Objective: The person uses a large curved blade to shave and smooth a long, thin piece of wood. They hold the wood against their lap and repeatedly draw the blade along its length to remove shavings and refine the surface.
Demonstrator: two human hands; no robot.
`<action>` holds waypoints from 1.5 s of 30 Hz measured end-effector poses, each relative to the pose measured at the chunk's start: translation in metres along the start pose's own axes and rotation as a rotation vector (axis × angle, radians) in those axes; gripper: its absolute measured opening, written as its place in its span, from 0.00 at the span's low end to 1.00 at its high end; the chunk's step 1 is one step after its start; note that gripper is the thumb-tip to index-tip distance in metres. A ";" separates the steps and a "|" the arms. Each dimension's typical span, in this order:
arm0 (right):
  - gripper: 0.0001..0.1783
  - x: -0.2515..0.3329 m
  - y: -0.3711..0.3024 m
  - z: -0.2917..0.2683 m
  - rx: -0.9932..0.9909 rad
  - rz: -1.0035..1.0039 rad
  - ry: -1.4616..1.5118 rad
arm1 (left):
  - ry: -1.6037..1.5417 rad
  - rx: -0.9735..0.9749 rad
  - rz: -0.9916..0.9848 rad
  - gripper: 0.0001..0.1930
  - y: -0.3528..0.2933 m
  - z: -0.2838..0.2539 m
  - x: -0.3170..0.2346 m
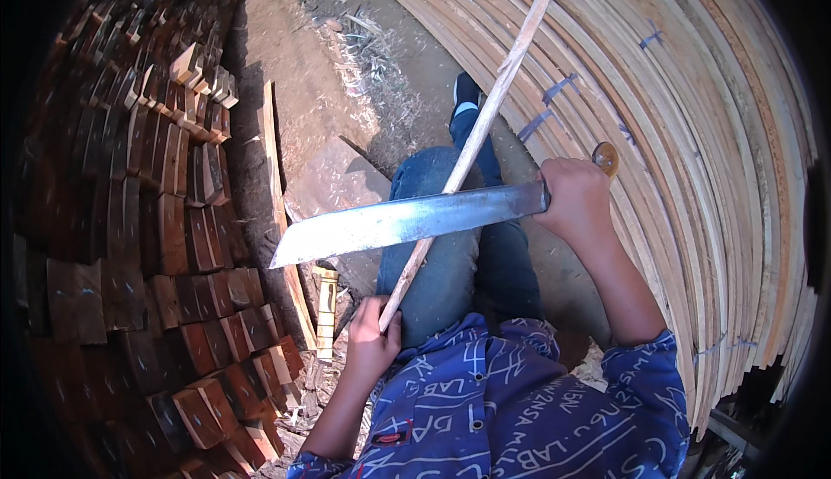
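A long, thin wooden strip [495, 90] slants from my lap up toward the top right, passing over my bent knee. Its lower end is gripped by my left hand [375, 334], fingers wrapped round it. My right hand [576, 195] is closed on the handle of a machete [381, 222]; the round butt of the handle shows beyond my fist. The broad, shiny blade lies across the strip above my thigh and points left. It covers a short stretch of the strip; whether the edge touches the wood, I cannot tell.
Bundles of long wooden strips [692, 159], tied with dark bands, run along the right. At left stand high stacks of short brown wooden blocks [195, 245]. Another strip [275, 167] and a yellow marked piece [326, 315] lie on the ground. Shavings [372, 64] litter the dirt ahead.
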State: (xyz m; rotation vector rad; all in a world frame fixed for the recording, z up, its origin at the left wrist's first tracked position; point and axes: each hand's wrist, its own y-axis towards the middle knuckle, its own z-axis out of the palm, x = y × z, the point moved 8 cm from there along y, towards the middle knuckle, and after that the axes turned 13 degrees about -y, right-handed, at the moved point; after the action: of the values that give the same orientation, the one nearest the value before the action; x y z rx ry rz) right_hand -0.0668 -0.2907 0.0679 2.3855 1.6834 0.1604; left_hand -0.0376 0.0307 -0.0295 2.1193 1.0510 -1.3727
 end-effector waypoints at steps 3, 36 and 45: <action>0.10 -0.034 0.007 -0.001 0.047 0.154 -0.064 | -0.014 -0.009 -0.018 0.10 -0.003 -0.003 0.003; 0.15 0.028 0.027 0.011 -0.027 -0.129 0.020 | -0.012 -0.102 -0.047 0.13 -0.005 -0.004 0.013; 0.14 0.004 0.024 0.012 -0.018 -0.029 0.039 | -0.044 -0.094 -0.036 0.13 -0.003 -0.005 0.009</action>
State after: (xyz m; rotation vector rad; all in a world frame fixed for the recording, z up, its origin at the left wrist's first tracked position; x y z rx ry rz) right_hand -0.0408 -0.2959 0.0616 2.3587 1.7251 0.2184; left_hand -0.0348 0.0391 -0.0349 2.0030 1.1188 -1.3529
